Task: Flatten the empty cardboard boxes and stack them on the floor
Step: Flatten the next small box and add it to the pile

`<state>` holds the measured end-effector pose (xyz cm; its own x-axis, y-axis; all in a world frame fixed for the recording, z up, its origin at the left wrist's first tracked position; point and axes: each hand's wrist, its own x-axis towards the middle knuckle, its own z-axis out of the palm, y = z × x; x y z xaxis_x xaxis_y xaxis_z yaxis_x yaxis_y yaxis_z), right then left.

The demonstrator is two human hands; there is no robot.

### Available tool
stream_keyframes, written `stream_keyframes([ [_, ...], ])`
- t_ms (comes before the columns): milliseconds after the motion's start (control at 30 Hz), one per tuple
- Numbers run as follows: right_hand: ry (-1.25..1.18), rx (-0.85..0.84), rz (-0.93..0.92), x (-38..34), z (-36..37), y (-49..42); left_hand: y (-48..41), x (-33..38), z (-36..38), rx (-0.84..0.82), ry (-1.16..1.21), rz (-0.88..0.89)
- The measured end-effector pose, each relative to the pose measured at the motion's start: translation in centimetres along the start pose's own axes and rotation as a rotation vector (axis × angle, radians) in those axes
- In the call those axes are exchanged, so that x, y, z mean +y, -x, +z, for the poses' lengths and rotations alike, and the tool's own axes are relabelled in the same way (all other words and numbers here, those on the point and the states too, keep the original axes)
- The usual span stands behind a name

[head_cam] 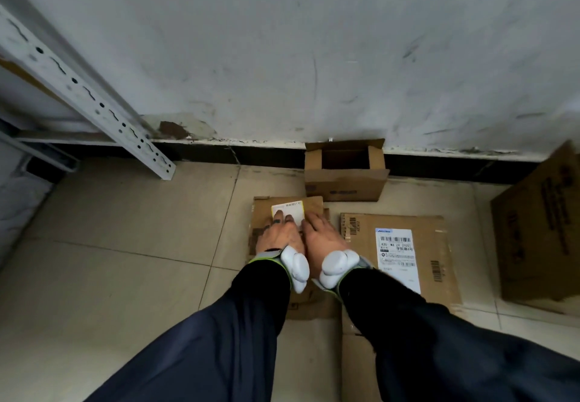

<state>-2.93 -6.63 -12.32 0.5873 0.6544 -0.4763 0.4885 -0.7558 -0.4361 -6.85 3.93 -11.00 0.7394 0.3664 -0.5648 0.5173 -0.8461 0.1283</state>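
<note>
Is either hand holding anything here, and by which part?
Nothing is gripped. The left hand and right hand press flat on the flattened box, fingers at its white label near the far end.

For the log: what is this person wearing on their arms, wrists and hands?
Both arms are in long dark navy sleeves: left sleeve, right sleeve. Each wrist carries a white, rounded, lumpy device, left device and right device, held by a grey strap edged in yellow-green. The left hand and right hand are bare, with no gloves.
</note>
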Motion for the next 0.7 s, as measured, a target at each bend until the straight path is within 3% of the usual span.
stream_keyframes([
  [133,-0.017,-0.012,-0.026,0.7,0.2,0.5,0.9,0.6,0.9,-0.013,0.021,0.021],
  [233,-0.064,0.044,-0.047,0.7,-0.7,1.6,1.4,1.3,0.2,0.131,0.021,0.023],
  [367,-0.02,0.498,-0.049,0.8,-4.7,3.0,1.0,2.7,-2.9,0.345,0.169,0.094],
  [433,0.001,0.622,0.018,1.7,-7.3,2.8,0.3,3.9,-4.6,0.383,0.188,0.173],
  [600,0.071,0.261,0.238,5.2,-11.0,1.6,-2.3,7.1,-6.0,0.302,0.102,0.21],
  [700,0.135,0.227,0.199,5.9,-11.2,2.0,-2.8,7.7,-5.8,0.271,0.077,0.225],
])
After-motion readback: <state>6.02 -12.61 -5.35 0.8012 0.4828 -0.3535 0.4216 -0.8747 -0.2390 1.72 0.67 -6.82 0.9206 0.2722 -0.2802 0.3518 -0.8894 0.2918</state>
